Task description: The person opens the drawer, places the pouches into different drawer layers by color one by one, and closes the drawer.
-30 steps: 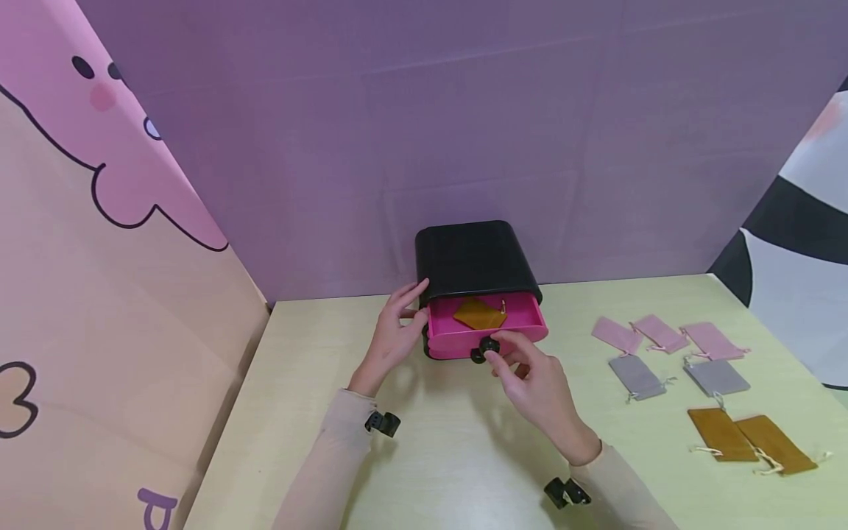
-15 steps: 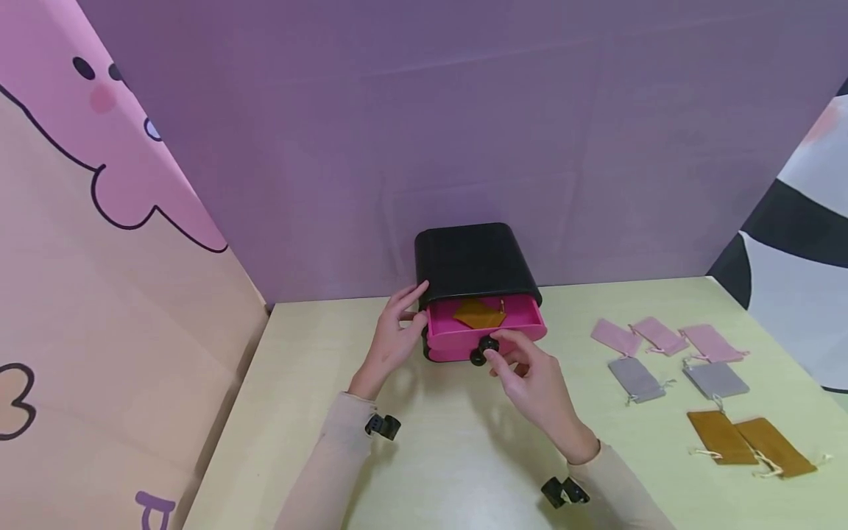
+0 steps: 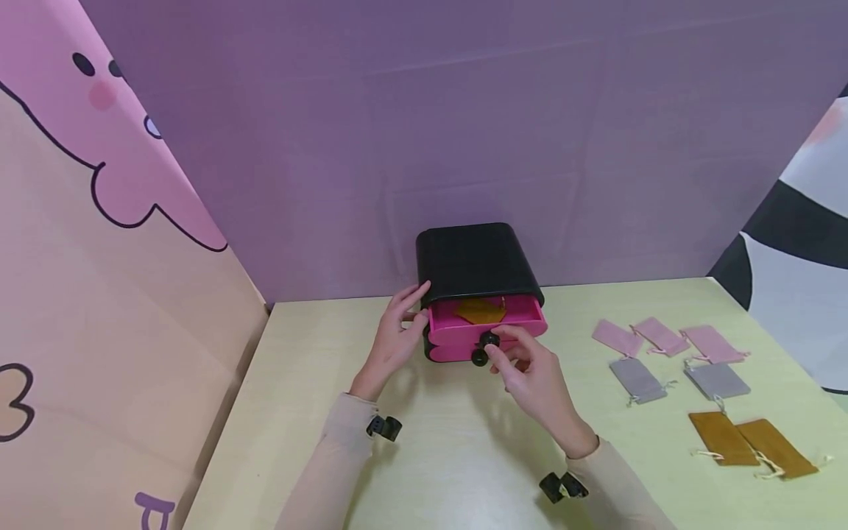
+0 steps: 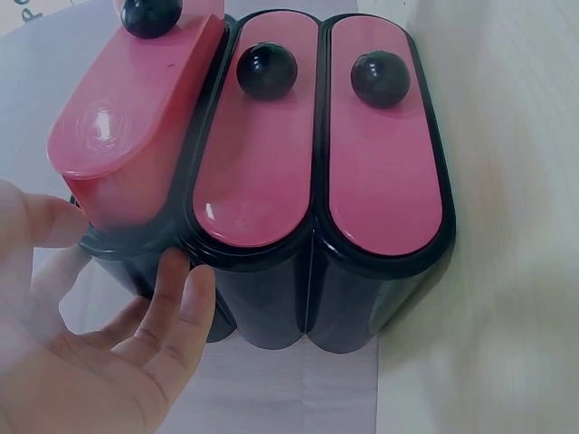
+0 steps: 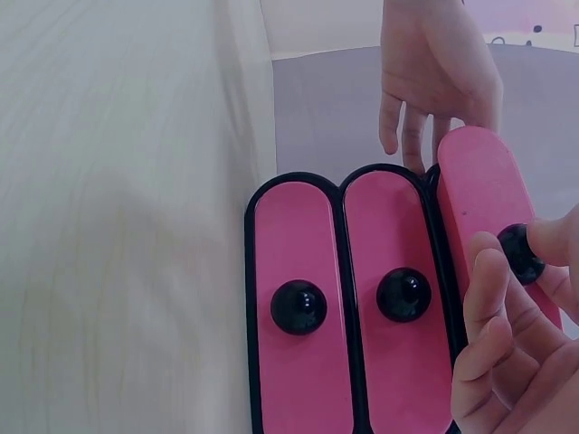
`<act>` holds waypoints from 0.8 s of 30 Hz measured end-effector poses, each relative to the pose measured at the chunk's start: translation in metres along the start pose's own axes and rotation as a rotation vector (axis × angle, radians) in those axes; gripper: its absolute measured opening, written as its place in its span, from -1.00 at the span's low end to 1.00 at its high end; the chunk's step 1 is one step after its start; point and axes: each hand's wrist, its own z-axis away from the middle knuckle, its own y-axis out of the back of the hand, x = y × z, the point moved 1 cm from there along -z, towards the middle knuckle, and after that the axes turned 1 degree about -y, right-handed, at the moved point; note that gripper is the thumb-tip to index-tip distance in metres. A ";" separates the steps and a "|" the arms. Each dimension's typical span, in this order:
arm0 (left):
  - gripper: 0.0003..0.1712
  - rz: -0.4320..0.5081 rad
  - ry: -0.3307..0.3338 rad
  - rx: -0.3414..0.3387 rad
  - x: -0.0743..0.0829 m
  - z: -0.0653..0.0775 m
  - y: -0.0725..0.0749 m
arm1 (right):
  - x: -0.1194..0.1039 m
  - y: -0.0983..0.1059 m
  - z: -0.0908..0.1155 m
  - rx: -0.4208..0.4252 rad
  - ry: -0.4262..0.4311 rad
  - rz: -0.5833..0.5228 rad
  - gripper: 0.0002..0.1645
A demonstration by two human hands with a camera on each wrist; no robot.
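Left hand: spread at the left side of the black drawer cabinet's casing (image 3: 473,258), the left hand (image 3: 392,340) has its fingers against the casing and its thumb apart from them, near the drawer's end.
Right hand: thumb and fingers of the right hand (image 3: 533,379) pinch the round black knob (image 5: 519,254) of the top drawer.
Top drawer: pink, the top drawer (image 3: 450,336) stands partly out, above two lower drawers (image 4: 258,163) that sit flush.
Inside it: a mustard cloth item (image 3: 481,313), probably a drawstring pouch, though it shows small from here.
Table: on the right of the pale table (image 3: 450,464) lie three pink pouches (image 3: 659,336), two grey pouches (image 3: 638,379) nearer the person, and two mustard pouches (image 3: 723,439) nearest.
Backdrop: purple cloth (image 3: 464,132) rises behind the cabinet.
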 end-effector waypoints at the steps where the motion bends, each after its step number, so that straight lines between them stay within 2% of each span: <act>1: -0.39 -0.002 0.002 0.000 0.000 0.000 0.000 | 0.000 0.000 0.000 0.001 0.000 -0.002 -0.64; 11: -0.43 -0.006 0.000 -0.007 -0.001 0.001 0.000 | 0.000 -0.001 -0.005 -0.017 -0.048 -0.008 -0.62; 24: -0.41 -0.003 0.005 -0.008 0.000 0.001 -0.001 | -0.001 -0.002 -0.009 -0.020 -0.084 -0.085 -0.58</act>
